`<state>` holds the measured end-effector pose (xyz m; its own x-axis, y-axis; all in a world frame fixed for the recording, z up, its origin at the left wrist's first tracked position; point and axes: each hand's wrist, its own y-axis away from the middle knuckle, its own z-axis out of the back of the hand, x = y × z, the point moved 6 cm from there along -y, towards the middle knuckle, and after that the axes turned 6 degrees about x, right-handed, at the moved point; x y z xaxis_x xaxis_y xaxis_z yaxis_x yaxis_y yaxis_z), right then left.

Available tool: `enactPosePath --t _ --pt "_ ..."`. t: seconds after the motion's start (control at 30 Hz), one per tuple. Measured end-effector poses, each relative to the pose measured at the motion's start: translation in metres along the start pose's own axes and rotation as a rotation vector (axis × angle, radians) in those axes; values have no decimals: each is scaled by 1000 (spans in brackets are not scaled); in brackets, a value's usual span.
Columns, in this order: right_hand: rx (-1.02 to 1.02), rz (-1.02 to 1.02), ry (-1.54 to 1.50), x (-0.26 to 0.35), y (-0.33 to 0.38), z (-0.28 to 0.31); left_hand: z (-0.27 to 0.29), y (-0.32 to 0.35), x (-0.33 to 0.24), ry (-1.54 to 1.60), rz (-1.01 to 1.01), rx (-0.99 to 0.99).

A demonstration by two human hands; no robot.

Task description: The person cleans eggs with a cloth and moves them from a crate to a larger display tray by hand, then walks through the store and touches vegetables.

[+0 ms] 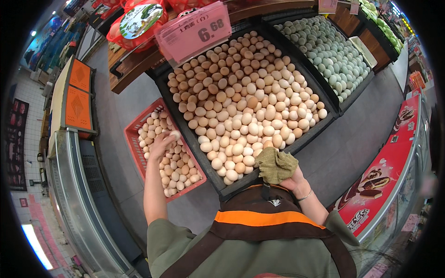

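My left hand reaches over a red plastic basket of brown and cream eggs. Its fingers are closed around a pale egg, which is partly covered by them. A rumpled olive-green cloth is gripped in my right hand, close to the near edge of the big black display bin. That bin is heaped with brown and cream eggs. Whether an egg lies inside the cloth is hidden.
A second black bin of greenish eggs stands at the far right. A pink price sign overhangs the large bin's far left corner beside red-netted packs. Freezer cases flank the right side; a glass-topped case runs along the left.
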<state>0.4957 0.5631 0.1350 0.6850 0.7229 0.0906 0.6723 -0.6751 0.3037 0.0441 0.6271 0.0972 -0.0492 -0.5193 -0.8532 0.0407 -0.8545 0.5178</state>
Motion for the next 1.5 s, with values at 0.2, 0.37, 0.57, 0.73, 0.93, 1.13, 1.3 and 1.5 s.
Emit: enactPosePath --t 0.2,0.37,0.57,0.73,0.93,1.13,1.3,1.5 --pt "-12 55 -1 24 4 13 -160 -72 -82 -562 -401 78" --pt "-61 130 -43 48 22 22 -246 -128 -122 -1237 -553 243" --pt "-112 216 -36 64 39 50 -272 -177 -117 -1392 -746 403" --pt "-134 221 -66 70 39 52 -272 -188 -117 -1467 -644 450" --pt "-138 207 -50 74 31 49 -259 -174 -125 -1275 -800 268" --pt "-106 174 -52 70 21 42 -229 -158 -94 -946 -604 78" --pt "-94 163 -24 67 20 39 -236 -147 -66 -720 -420 34" --pt "-101 165 -50 67 24 34 -235 -140 -61 -739 -480 -137"
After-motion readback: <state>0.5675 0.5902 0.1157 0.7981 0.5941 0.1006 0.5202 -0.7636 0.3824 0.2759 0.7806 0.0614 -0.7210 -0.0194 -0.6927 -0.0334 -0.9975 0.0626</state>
